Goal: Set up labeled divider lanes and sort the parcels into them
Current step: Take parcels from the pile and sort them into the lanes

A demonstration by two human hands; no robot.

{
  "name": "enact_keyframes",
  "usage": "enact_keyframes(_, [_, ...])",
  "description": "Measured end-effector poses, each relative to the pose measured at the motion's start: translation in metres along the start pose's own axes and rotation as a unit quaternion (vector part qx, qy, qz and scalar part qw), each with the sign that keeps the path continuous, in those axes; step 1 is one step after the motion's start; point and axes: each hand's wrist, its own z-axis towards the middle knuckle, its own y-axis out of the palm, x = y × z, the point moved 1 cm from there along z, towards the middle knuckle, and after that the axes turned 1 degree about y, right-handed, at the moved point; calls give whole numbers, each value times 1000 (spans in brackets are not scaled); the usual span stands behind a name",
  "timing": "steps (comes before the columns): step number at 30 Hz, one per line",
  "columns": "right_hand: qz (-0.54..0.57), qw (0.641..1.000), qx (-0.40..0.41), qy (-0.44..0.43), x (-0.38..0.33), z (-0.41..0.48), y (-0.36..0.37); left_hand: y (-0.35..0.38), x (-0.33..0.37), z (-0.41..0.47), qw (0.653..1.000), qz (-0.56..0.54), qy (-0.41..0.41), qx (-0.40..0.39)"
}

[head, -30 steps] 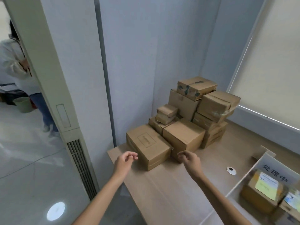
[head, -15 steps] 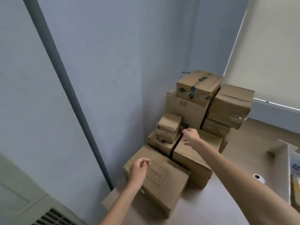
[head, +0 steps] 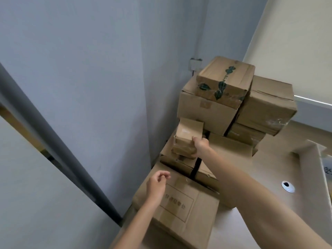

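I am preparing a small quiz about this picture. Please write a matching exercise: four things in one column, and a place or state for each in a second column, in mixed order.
Things
1. right hand
2. left hand
3. box with green leaf tape
4. white round cap

Places or states
A. lies on the bare desk
B. sits on top of the stack
C. touches the small box
D. hovers, loosely curled, over the nearest flat box

Pairs: 1-C, 2-D, 3-B, 4-A
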Motion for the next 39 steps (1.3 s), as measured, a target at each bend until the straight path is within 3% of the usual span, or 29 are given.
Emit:
enact_keyframes(4, [84, 995, -45, -5, 2, -16, -18, -3, 7, 0, 1000, -23, 8, 13])
enact_keyframes(11, [112, 977, -171, -56, 33, -87, -94, -3, 46, -23, 994, -94, 54, 5])
enact_keyframes(17, [129, 959, -236, -90, 82, -158, -175, 26, 72, -95, 954, -179, 8, -241])
enact_keyframes(22, [131, 943, -275, -137, 112, -225, -229, 53, 72, -168, 906, -217, 30, -362])
enact_keyframes(27, [53, 955, -206, -207, 128, -279, -274, 74, 89, -236, 910, -226, 55, -343])
enact_keyframes(32, [-69, 938, -2, -339, 135, -330, -305, 89, 104, -280, 927, -227, 77, -287])
enact_keyframes(35, [-83, 928, -4, -363, 139, -362, -314, 99, 114, -303, 942, -190, 125, -245])
enact_keyframes(39, [-54, 928, -18, -369, 148, -389, -317, 110, 126, -327, 943, -110, 189, -251])
